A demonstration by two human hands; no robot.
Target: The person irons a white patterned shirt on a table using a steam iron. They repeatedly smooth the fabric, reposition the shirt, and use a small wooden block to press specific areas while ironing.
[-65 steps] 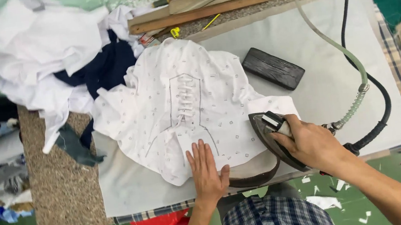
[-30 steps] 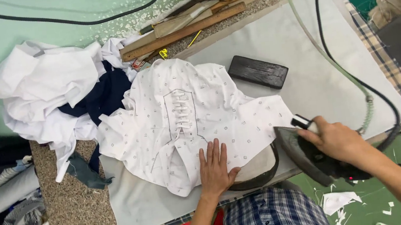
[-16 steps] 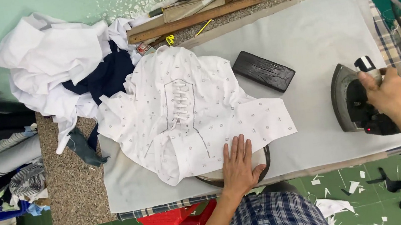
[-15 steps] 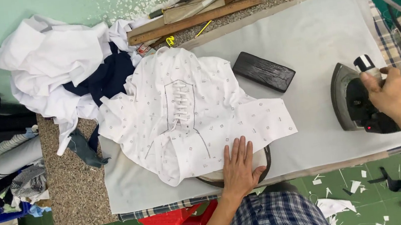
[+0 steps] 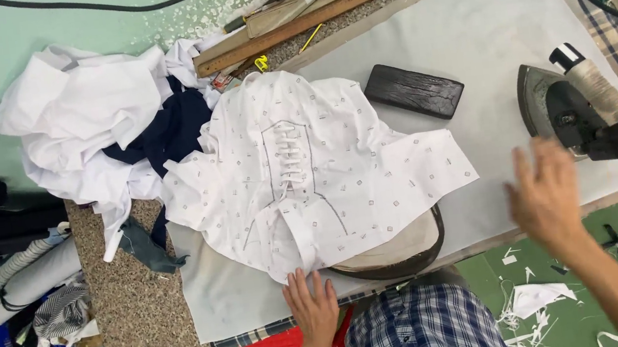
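My left hand lies flat, fingers spread, its grip closed on nothing, pressing the near hem of the white dotted shirt onto the padded bench. My right hand hangs open in the air, fingers loosely apart and blurred, empty, just off the bench's near edge and a little short of the iron. The iron rests on the right end of the pad, its dark body and pale wrapped handle clear of my fingers.

The shirt is spread across the middle of the pad, draped over a rounded pressing cushion whose dark rim shows beneath its near right corner. A flat black block sits just beyond the shirt. I see no readable packages or labels.

My left forearm comes straight up from the bottom edge; the right reaches in diagonally from the lower right. A heap of white and navy cloth lies to the left.
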